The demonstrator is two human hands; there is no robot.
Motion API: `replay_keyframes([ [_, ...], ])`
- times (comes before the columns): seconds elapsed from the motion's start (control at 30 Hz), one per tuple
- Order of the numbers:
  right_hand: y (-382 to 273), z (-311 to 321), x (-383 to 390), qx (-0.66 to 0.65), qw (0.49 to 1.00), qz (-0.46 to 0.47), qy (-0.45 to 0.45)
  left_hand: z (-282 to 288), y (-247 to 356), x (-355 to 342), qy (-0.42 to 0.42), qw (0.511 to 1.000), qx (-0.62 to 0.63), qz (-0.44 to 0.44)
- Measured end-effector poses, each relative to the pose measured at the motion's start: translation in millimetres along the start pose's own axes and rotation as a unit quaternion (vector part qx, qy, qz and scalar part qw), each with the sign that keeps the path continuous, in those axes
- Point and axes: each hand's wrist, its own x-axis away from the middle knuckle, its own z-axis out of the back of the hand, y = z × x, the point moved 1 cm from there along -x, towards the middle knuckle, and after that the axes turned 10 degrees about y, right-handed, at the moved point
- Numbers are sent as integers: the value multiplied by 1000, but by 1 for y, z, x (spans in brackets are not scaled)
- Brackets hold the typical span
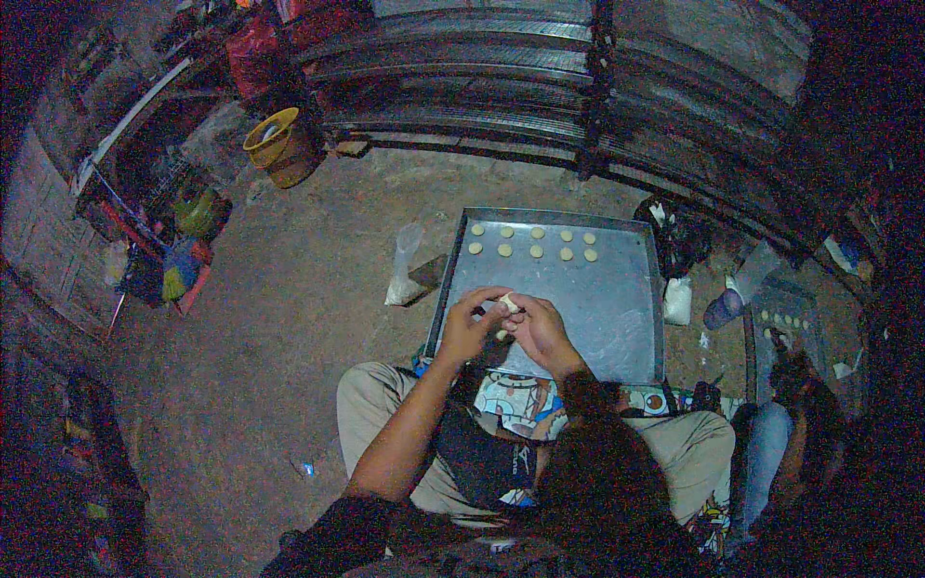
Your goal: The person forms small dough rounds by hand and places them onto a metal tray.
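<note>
From my remote station I record ten flat, round, pale-yellow dough pieces (537, 233) set in two rows at the far end of the broad rectangular grey metal tray (602, 313). The left hand (467, 328) and right hand (542, 332) pinch one small cream-coloured dough lump (510, 303) between their fingertips, above the tray's nearer half; I judge it unfinished. The quantity outstanding I cannot tell.

Pale dough piece (510, 303) partly covered by the fingers (485, 295); near rim of tray (597, 308) partly hidden behind right forearm (581, 390); contents of yellow bucket (291, 169) too small to identify; co-worker's hand (788, 354) indistinct in shadow.
</note>
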Motion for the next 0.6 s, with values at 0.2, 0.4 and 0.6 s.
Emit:
replay_keyframes([
  [0.2, -1, -2, 1, -75, 996, -52, -19, 0, 0, -5, 62, 996, -1, -58],
  [0.4, -4, 7, -2, 232, 973, -2, 13, -1, 10, 0, 60, 983, -94, -145],
  [0.6, -3, 7, 3, 319, 945, 77, -7, 1, 11, -1, 25, 993, -36, -110],
])
